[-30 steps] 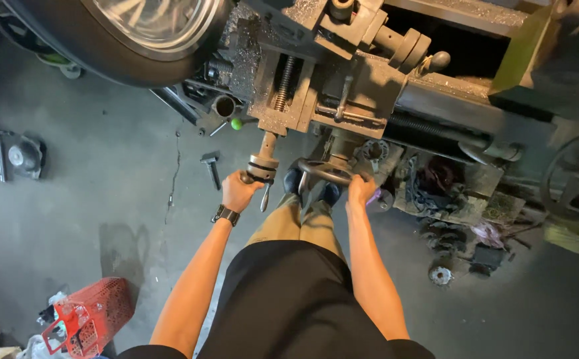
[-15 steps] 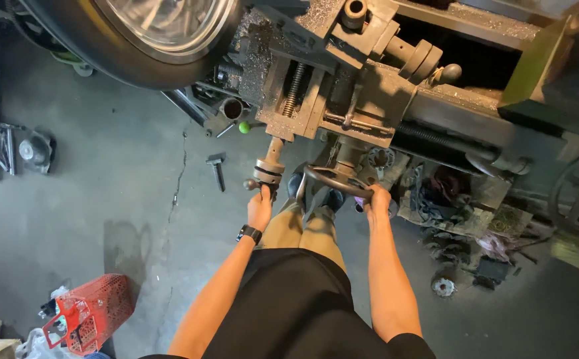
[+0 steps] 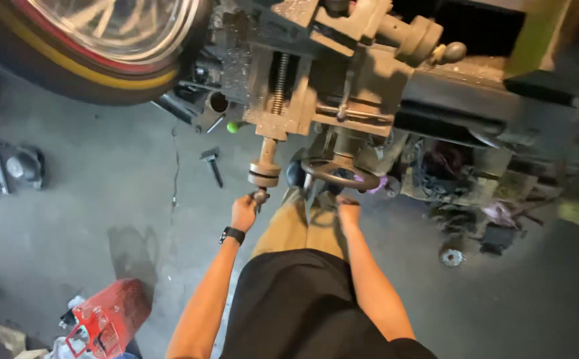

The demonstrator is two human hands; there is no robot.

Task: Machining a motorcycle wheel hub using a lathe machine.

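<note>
- My left hand was closed on the crank handle, which hung just under the round dial collar of the lathe.
- The handle sat at the top of my fist, poking out above the fingers; the collar was right above it, touching the handle's arm.
- My right hand rested just below the dark handwheel; I could not tell whether it gripped the rim or only touched it.
- The two hands were near each other, with my tan trouser legs between them.
- A black watch ringed my left wrist.
- Up left, a big wheel with a red and yellow band was mounted on the lathe.
- On the floor a small hammer lay left of the collar, well apart from my left hand.
- A red crate-like container stood at lower left by my left elbow; its contents I could not make out.
- A small green ball showed under the lathe's edge.
</note>
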